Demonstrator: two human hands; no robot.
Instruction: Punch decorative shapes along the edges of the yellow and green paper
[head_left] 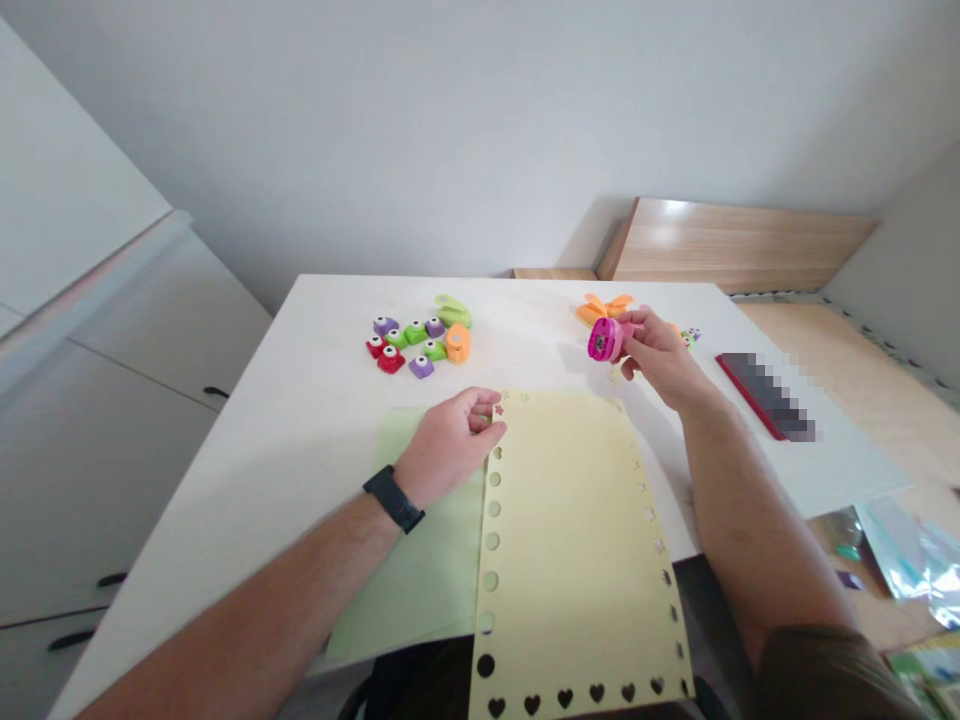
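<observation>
My left hand (457,440) pinches the upper left edge of a pale yellow sheet of paper (570,520). Holes run along the sheet's edges: circles on the left, hearts at the bottom, other small shapes on the right and at the top left corner. The sheet's lower end hangs past the table edge. In my right hand (656,355) is a pink craft punch (606,340), raised beyond the sheet's far right corner with its underside turned to view. Pale green paper (420,570) lies under my left forearm and the yellow sheet.
Several small red, green and purple punches (391,358) stand at the back left, beside an orange punch (458,343) and a light green one (453,309). Orange punches (596,308) are behind my right hand. A red-edged dark object (765,395), partly blurred, lies on the right of the white table (285,400).
</observation>
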